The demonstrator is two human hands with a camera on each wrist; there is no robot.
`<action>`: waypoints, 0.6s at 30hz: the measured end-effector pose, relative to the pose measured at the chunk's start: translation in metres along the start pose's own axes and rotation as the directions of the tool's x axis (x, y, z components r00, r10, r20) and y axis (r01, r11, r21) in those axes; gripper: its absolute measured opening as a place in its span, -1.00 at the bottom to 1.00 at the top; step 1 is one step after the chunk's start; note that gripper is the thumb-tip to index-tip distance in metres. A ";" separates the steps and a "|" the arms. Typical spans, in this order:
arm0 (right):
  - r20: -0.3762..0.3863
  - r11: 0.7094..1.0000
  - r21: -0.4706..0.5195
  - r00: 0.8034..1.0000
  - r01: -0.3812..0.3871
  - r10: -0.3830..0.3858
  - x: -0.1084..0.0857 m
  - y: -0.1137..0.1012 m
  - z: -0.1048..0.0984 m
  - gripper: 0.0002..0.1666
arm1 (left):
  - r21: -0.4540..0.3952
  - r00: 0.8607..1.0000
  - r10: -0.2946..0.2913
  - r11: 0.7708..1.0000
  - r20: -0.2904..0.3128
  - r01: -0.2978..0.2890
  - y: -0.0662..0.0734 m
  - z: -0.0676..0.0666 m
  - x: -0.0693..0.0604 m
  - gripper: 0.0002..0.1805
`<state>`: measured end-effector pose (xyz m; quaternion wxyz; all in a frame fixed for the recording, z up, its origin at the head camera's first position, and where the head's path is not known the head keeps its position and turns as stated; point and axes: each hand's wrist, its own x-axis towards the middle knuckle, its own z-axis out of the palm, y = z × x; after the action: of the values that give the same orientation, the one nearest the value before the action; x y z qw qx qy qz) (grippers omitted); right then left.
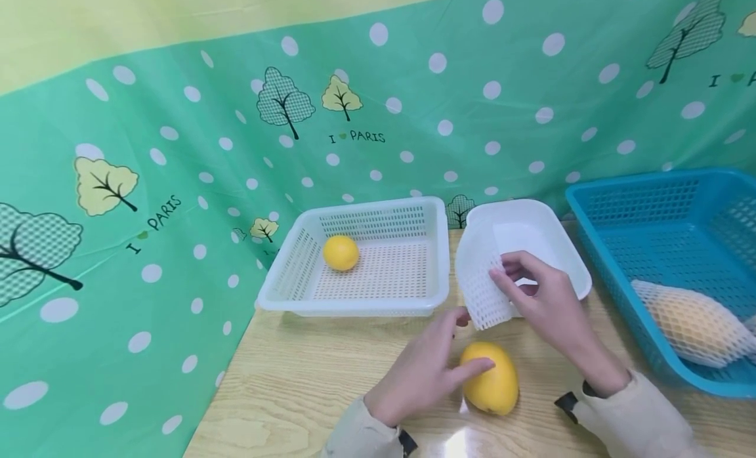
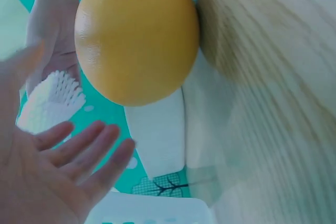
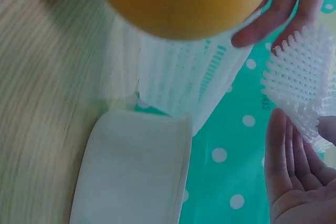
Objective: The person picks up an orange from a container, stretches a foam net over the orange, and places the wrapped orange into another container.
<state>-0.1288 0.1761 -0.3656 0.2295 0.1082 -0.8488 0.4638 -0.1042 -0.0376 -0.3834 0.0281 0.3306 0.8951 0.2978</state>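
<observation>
A large yellow-orange fruit [image 1: 493, 386] stands on the wooden table; the left wrist view shows a small green stem end on the same fruit [image 2: 136, 38]. Its exact kind is unclear. My left hand [image 1: 422, 373] is beside it, thumb reaching over the fruit in the head view, fingers spread and slightly bent toward the foam net sleeve. Between thumb and fingers my right hand [image 1: 552, 304] pinches that white foam net sleeve [image 1: 481, 281], which hangs limp in front of the white tub [image 1: 561, 231]. The right wrist view shows the sleeve [image 3: 302, 77] with its ragged edge.
At the back left stands a white perforated basket [image 1: 360, 306] with a yellow round fruit [image 1: 340, 252] inside. On the right a blue basket [image 1: 614, 300] contains a pale fruit in foam netting [image 1: 691, 320]. A green dotted cloth [image 1: 378, 117] hangs behind the table [image 1: 277, 379].
</observation>
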 end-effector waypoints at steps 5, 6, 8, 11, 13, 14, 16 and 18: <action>0.040 0.990 0.128 0.998 -0.056 0.051 -0.003 -0.007 0.003 -0.77 | -0.048 0.987 0.093 0.994 -0.132 -0.100 0.001 -0.002 0.007 -0.36; 0.045 0.987 0.147 0.997 -0.061 0.055 -0.003 -0.008 0.003 -0.77 | -0.055 0.983 0.101 0.992 -0.151 -0.111 0.001 -0.002 0.009 -0.37; 0.063 0.981 0.177 0.996 -0.076 0.066 -0.003 -0.009 0.004 -0.76 | -0.080 0.978 0.100 0.990 -0.181 -0.116 0.001 -0.003 0.011 -0.39; 0.087 0.975 0.204 0.993 -0.092 0.076 -0.004 -0.011 0.005 -0.75 | -0.120 0.972 0.083 0.986 -0.218 -0.111 0.002 -0.003 0.014 -0.43; 0.105 0.972 0.211 0.991 -0.104 0.083 -0.004 -0.011 0.006 -0.75 | -0.134 0.967 0.078 0.985 -0.242 -0.113 0.002 -0.003 0.015 -0.48; 0.112 0.971 0.212 0.990 -0.109 0.086 -0.005 -0.012 0.007 -0.74 | -0.140 0.965 0.077 0.983 -0.252 -0.115 0.003 -0.003 0.016 -0.49; 0.129 0.970 0.209 0.987 -0.122 0.096 -0.005 -0.013 0.008 -0.74 | -0.141 0.959 0.079 0.983 -0.271 -0.120 0.003 -0.003 0.017 -0.52; 0.157 0.969 0.200 0.981 -0.143 0.113 -0.005 -0.013 0.009 -0.71 | -0.137 0.955 0.082 0.983 -0.286 -0.125 0.003 -0.003 0.017 -0.54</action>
<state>-0.1214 0.1611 -0.3624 0.1244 0.1100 -0.8145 0.5559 -0.1169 -0.0272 -0.3765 -0.0887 0.3287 0.8458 0.4108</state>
